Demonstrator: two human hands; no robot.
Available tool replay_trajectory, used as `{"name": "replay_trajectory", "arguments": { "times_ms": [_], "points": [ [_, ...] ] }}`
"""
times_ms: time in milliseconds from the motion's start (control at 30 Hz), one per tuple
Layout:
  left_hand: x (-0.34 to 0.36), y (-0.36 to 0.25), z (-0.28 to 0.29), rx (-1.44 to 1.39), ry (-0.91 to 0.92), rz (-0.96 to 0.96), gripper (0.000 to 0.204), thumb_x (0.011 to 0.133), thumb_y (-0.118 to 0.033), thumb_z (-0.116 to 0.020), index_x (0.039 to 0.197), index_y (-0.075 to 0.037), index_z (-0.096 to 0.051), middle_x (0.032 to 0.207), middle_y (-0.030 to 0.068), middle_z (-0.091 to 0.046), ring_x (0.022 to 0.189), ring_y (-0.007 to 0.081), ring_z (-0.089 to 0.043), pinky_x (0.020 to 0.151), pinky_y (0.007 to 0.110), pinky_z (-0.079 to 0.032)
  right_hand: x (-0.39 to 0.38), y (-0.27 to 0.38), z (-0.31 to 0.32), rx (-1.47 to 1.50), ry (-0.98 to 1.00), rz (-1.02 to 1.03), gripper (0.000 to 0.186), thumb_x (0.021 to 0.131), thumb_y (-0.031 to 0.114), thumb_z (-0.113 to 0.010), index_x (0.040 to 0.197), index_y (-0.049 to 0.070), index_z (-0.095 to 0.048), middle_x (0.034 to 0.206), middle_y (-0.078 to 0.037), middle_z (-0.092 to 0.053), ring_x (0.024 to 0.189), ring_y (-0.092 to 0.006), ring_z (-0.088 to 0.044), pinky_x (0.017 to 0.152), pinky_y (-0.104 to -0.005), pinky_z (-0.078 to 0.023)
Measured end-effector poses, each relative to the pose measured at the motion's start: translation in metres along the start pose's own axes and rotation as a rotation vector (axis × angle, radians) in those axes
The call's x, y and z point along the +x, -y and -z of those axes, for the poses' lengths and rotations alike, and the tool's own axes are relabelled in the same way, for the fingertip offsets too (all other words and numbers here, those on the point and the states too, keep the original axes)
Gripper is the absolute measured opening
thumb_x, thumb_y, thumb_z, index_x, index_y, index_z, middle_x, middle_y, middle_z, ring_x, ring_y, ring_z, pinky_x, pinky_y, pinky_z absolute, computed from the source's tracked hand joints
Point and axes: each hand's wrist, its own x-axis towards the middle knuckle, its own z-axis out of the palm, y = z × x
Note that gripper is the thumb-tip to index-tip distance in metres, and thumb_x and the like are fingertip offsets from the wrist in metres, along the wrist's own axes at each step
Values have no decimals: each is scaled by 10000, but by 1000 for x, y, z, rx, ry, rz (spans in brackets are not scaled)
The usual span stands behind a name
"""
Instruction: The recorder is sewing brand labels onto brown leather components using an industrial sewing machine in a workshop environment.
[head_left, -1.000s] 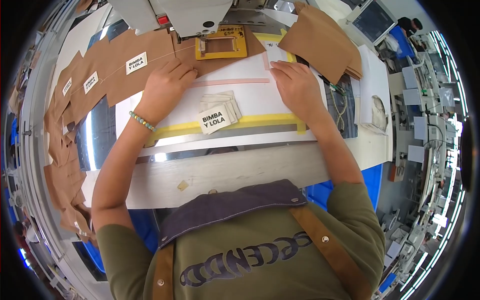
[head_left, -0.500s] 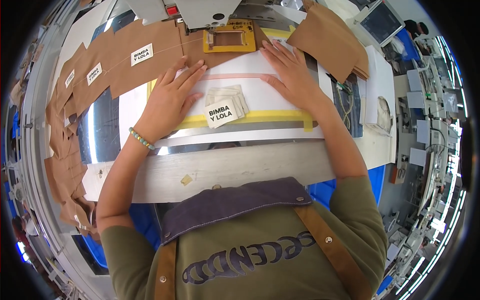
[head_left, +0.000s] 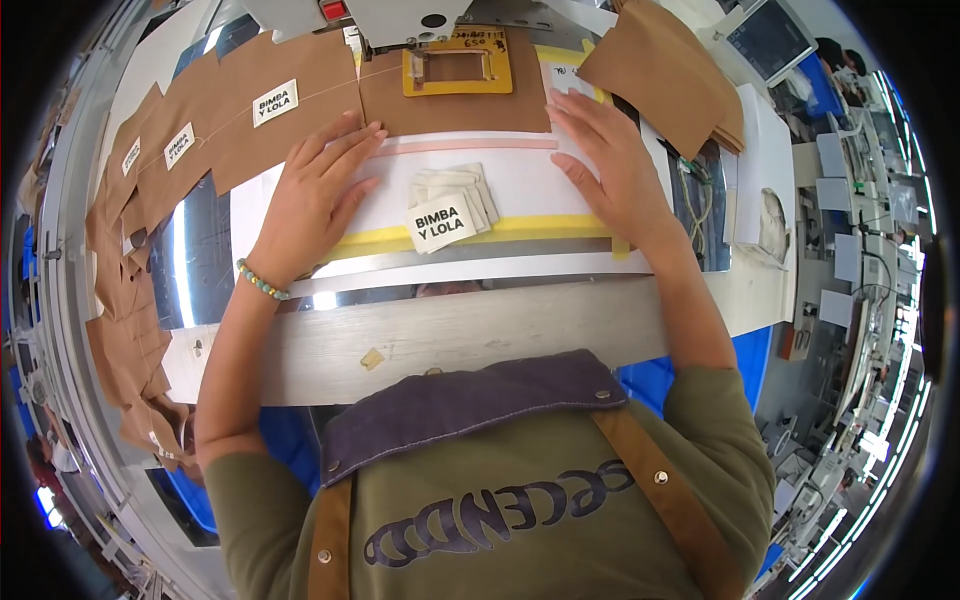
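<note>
My left hand (head_left: 318, 195) lies flat, fingers spread, on the lower edge of a brown fabric piece (head_left: 455, 108) on the white work surface (head_left: 520, 185). My right hand (head_left: 608, 160) presses flat on the same piece's right end. The fabric sits under a yellow rectangular frame clamp (head_left: 452, 68) below the grey machine head (head_left: 400, 15). A small stack of white printed labels (head_left: 450, 210) rests between my hands, touching neither. A pink strip (head_left: 470, 146) runs just below the fabric.
A chain of sewn brown pieces with white labels (head_left: 200, 130) trails off to the left and down the table's side. A stack of brown pieces (head_left: 670, 80) lies at the back right. Yellow tape (head_left: 540, 228) marks the surface. A screen (head_left: 770, 38) stands far right.
Both hands have slid the brown piece farther up under the yellow clamp, and the view has tilted so that everything sits higher.
</note>
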Motion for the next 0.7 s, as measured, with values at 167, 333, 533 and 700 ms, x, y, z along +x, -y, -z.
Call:
{"name": "replay_trajectory", "arguments": {
  "times_ms": [167, 333, 533, 700],
  "points": [
    [4, -8, -5, -10, -63, 33, 595, 1015, -124, -717, 1591, -91, -572, 1631, 68, -602, 1561, 346, -479, 1261, 499, -393, 2, -9, -15, -80, 95, 16, 602, 1112, 411, -622, 1591, 52, -549, 1711, -119, -486, 1614, -357, -374, 1322, -611, -248],
    [1, -8, -2, -3, -53, 54, 548, 1009, -85, -709, 1549, -85, -619, 1574, 87, -653, 1537, 352, -513, 1246, 478, -420, -2, -7, -12, -76, 184, -7, 641, 1114, 439, -605, 1649, 105, -489, 1754, -87, -432, 1639, -357, -332, 1343, -606, -206],
    [-7, 4, 3, -138, -189, 79, 504, 999, -55, -711, 1499, -88, -659, 1423, 146, -722, 1435, 377, -593, 1187, 503, -463, -3, -6, -11, -22, 119, -26, 625, 1115, 428, -599, 1662, 150, -485, 1762, -73, -422, 1644, -350, -328, 1350, -599, -202],
    [0, -4, 1, -138, -193, 75, 537, 1017, -79, -700, 1547, -105, -618, 1417, 141, -723, 1460, 380, -564, 1209, 507, -441, -2, -2, -8, -95, 192, -44, 600, 1117, 442, -588, 1637, 149, -525, 1759, -67, -431, 1646, -346, -327, 1357, -604, -194]
  ]
}}
